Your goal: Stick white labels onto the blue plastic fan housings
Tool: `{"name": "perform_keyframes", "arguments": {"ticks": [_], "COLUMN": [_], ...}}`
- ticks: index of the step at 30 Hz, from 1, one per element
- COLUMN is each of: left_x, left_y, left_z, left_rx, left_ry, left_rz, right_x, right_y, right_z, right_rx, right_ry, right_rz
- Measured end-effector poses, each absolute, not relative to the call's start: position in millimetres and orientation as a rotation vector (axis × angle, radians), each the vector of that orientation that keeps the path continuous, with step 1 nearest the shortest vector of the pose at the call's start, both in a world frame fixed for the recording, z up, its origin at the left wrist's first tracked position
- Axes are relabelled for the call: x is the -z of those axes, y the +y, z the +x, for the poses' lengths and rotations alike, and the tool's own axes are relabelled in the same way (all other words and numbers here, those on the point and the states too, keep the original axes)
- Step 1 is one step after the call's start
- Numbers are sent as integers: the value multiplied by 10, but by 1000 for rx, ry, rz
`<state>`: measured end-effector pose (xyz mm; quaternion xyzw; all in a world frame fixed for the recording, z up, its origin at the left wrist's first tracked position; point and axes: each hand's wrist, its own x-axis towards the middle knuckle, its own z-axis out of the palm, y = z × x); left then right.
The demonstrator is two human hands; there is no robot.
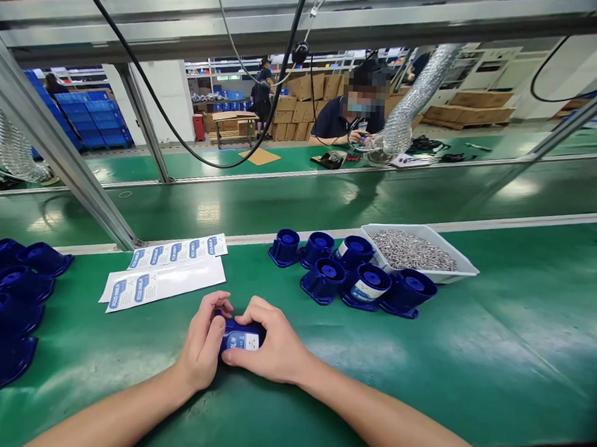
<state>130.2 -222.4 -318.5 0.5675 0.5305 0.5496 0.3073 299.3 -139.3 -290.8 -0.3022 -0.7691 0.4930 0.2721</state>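
Left hand, right hand grip blue housing near table's front edge, likely for steadiness; label visible.

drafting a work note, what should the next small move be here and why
Probably smooth the label down with the right hand while the left hand steadies the blue part. Both hands already hold the part, its label is on and faces the camera, and the right thumb lies near the label's lower edge. Whether any edge lifts is too small to tell.
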Motion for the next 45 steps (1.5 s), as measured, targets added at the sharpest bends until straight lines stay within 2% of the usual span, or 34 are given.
{"name": "perform_keyframes", "arguments": {"ticks": [5, 10, 15, 22, 29, 32, 36, 38, 42, 45], "left_x": [3174, 3099, 3053, 3060, 3050, 3101, 3163, 3157, 3100, 3105], "left_y": [-2216, -2220, -2218, -2204, -2112, -2025, -1900, -1868, -1929, -2033], "left_z": [1291, 1278, 1254, 1265, 1146, 1065, 1044, 1064, 1128, 1196], "left_rx": [-1446, -1373, -1343, -1352, -1373, -1399, -1457, -1483, -1501, -1446], "left_ry": [1394, 1392, 1381, 1359, 1108, 1021, 1084, 1105, 1034, 765], "left_rz": [1525, 1510, 1545, 1532, 1323, 1126, 903, 797, 555, 592], "right_x": [2899, 2884, 2853, 2853, 2901, 2879, 2834, 2856, 3013, 3127], "right_y": [-1314, -1230, -1178, -1030, -914, -1097, -1349, -1377, -1259, -1173], "right_z": [2937, 2947, 3042, 3290, 3352, 3292, 3192, 3134, 3043, 3037], "right_rx": [-1623, -1738, -1761, -1632, -2255, -2161, -1586, -1548, -1882, -2003], "right_ry": [-1869, -1873, -2001, -2207, -2007, -2137, -2457, -2330, -1793, -1468], "right_rz": [-918, -910, -880, -913, -505, -582, -798, -812, -696, -608]}}
